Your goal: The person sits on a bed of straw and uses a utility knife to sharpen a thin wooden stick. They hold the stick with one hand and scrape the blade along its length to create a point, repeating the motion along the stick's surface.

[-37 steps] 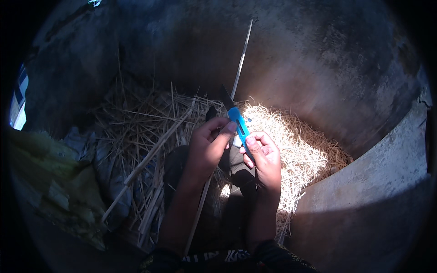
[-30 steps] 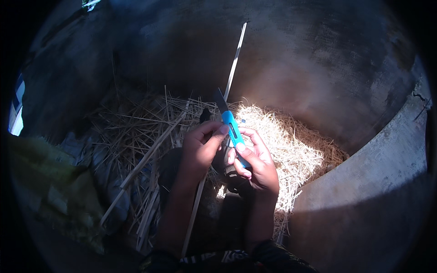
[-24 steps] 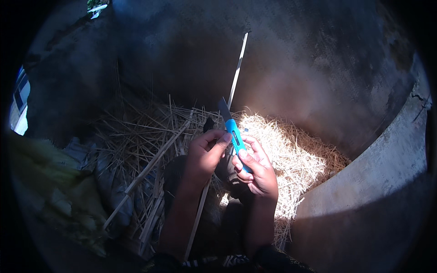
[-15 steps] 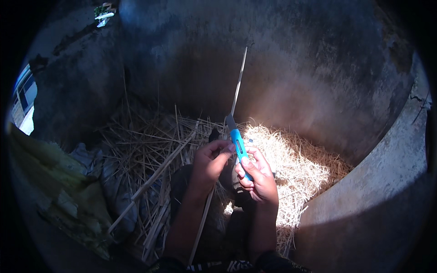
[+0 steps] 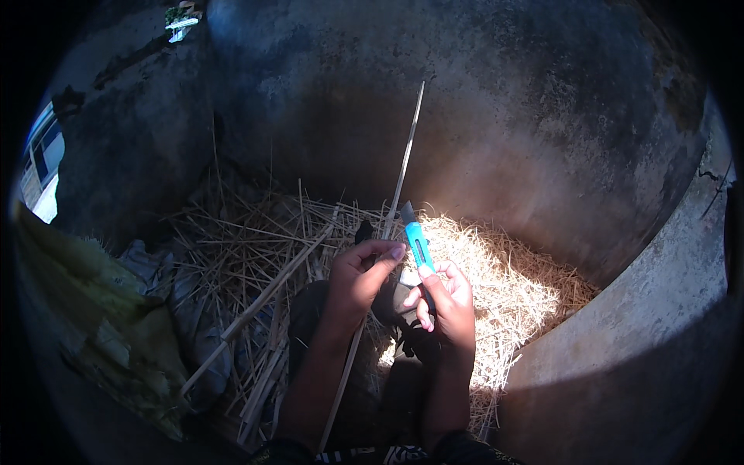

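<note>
A long thin bamboo strip (image 5: 408, 151) slants up past the front of me, gripped between the thumb and fingers of my left hand (image 5: 363, 277). Its lower end runs down beside my left forearm. My right hand (image 5: 443, 301) is closed on a light-blue utility knife (image 5: 418, 244), blade out and pointing upward. The blade stands just right of the strip, with a small gap between them. Part of the knife's handle is hidden by my fingers.
A pile of sticks and strips (image 5: 256, 240) lies to the left. Pale shavings (image 5: 511, 287) cover the sunlit ground at right. A worn yellowish sheet (image 5: 101, 325) hangs at the left. A stained concrete wall (image 5: 496, 101) curves round, with a low ledge (image 5: 643, 325) at right.
My right hand has drawn the knife slightly down and to the right, so the blade has come away from the bamboo strip. My left hand stays nearly in place.
</note>
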Available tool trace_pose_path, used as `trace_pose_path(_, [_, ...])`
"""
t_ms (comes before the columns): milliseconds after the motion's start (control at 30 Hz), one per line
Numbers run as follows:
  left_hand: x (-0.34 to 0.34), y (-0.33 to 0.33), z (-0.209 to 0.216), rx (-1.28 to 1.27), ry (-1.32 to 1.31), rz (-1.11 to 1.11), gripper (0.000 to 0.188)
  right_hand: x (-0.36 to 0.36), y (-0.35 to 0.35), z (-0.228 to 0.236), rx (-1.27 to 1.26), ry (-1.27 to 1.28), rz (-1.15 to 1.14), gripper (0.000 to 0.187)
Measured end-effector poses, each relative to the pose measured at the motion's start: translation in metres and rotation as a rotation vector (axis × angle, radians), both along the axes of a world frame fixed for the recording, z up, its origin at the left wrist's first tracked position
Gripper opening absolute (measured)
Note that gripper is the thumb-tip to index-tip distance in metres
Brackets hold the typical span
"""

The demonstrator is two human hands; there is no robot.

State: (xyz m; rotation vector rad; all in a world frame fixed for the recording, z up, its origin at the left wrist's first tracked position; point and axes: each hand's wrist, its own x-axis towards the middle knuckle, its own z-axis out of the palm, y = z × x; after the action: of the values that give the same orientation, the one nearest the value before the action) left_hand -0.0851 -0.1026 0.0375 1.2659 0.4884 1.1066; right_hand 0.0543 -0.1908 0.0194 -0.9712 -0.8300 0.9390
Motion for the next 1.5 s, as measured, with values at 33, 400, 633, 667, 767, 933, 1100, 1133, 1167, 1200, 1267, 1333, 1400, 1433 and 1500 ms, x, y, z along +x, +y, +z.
trace_pose_path(33, [0.0,0.0,-0.001,-0.009,-0.002,-0.002,0.018,-0.002,0.0,0.0,-0.021,-0.01,-0.045,0.02])
trace_pose_path(400, [0.001,-0.003,-0.002,0.004,-0.006,-0.042,0.021,-0.007,0.001,-0.004,0.049,-0.083,-0.278,0.033])
trace_pose_path(633, [0.001,0.001,-0.008,0.032,-0.013,-0.068,0.021,-0.018,0.014,-0.017,0.007,-0.176,-0.301,0.037])
trace_pose_path(667, [0.002,0.002,-0.009,0.03,-0.008,-0.066,0.02,-0.02,0.016,-0.02,0.03,-0.197,-0.287,0.036])
trace_pose_path(767, [-0.003,0.0,-0.003,-0.017,-0.02,-0.093,0.02,-0.022,0.014,-0.011,-0.105,-0.229,-0.233,0.035])
trace_pose_path(933, [-0.001,0.007,-0.013,0.029,0.008,-0.051,0.019,-0.013,0.013,-0.012,-0.095,-0.242,0.056,0.022])
trace_pose_path(1100, [0.001,0.002,-0.007,0.023,-0.002,-0.051,0.021,-0.011,0.015,-0.017,0.008,-0.172,0.035,0.02])
trace_pose_path(1133, [0.002,0.003,-0.009,0.036,-0.02,-0.036,0.023,-0.012,0.016,-0.018,0.046,-0.132,0.021,0.019])
trace_pose_path(1167, [0.002,0.003,-0.01,0.048,-0.038,-0.021,0.025,-0.011,0.016,-0.018,0.047,-0.187,-0.03,0.019])
trace_pose_path(1200, [0.002,0.003,-0.009,0.017,-0.105,-0.042,0.028,-0.007,0.016,-0.019,0.047,-0.242,-0.082,0.019])
trace_pose_path(1267, [0.002,0.002,-0.008,-0.046,-0.24,-0.091,0.037,-0.002,0.016,-0.017,0.096,-0.246,-0.147,0.021])
trace_pose_path(1333, [-0.001,0.003,-0.009,-0.039,-0.223,-0.125,0.044,0.006,0.013,-0.017,0.127,-0.305,-0.206,0.017])
trace_pose_path(1400, [0.0,0.001,-0.007,-0.04,-0.181,-0.147,0.049,0.013,0.013,-0.02,0.132,-0.348,-0.269,0.029])
trace_pose_path(1433, [0.0,0.0,-0.004,-0.044,-0.148,-0.146,0.049,0.014,0.012,-0.018,0.149,-0.325,-0.262,0.03])
trace_pose_path(1500, [0.002,-0.001,-0.004,-0.047,-0.086,-0.169,0.048,0.016,0.011,-0.013,0.183,-0.278,-0.249,0.032])
